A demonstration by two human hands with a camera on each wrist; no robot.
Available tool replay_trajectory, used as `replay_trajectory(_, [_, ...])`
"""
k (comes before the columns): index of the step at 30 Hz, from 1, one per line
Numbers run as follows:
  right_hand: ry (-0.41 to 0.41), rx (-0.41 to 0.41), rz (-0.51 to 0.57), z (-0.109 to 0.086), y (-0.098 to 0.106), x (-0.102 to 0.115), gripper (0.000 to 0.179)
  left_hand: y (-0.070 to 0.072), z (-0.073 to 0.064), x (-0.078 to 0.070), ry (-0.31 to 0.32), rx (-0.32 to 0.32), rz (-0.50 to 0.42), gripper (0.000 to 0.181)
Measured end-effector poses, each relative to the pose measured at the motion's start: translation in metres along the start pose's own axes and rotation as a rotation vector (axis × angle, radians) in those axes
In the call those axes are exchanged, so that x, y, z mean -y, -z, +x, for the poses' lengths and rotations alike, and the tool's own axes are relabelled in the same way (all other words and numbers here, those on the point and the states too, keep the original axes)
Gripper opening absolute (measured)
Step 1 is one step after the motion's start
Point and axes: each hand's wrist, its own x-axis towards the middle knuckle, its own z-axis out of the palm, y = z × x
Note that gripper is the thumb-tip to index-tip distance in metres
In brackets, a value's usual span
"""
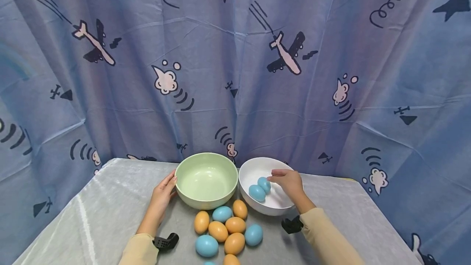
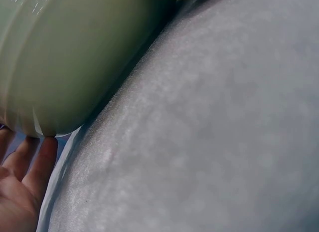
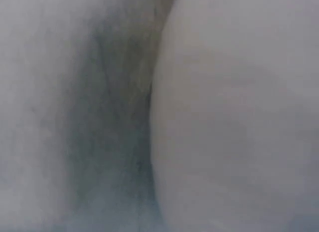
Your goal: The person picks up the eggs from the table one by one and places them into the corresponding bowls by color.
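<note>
My left hand (image 1: 163,194) rests against the left side of a light green bowl (image 1: 207,200), its fingers fairly straight along the wall. In the left wrist view, the fingertips of this hand (image 2: 22,184) touch the green bowl (image 2: 75,67) near its rim. My right hand (image 1: 289,182) reaches over a white bowl (image 1: 281,203), fingertips right at a blue egg (image 1: 263,184) inside it. A second blue egg (image 1: 256,193) lies beside that one. Only the white bowl's outer wall (image 3: 234,117) shows, blurred, in the right wrist view; the hand is outside that frame.
Several orange eggs (image 1: 218,231) and blue eggs (image 1: 207,245) lie grouped in front of the two bowls. A grey cloth (image 1: 110,207) covers the table. Behind its far edge hangs a blue printed curtain (image 1: 235,113).
</note>
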Motion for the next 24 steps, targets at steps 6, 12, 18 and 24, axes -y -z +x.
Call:
replay_trajectory(6, [0.054,0.052,0.133,-0.019,0.003,0.013,0.041,0.000,-0.001,-0.001,0.002,0.000,0.001,0.057])
replay_trajectory(12, [0.108,0.144,0.202,-0.042,0.007,0.025,0.041,0.000,-0.001,-0.002,0.010,0.000,-0.007,0.056])
replay_trajectory(18, [0.123,0.199,0.218,-0.059,0.014,0.029,0.039,-0.001,-0.001,-0.001,0.012,0.001,-0.006,0.056])
replay_trajectory(24, [0.134,0.286,0.259,-0.074,0.020,0.031,0.044,-0.001,-0.002,-0.002,0.005,0.005,-0.010,0.056])
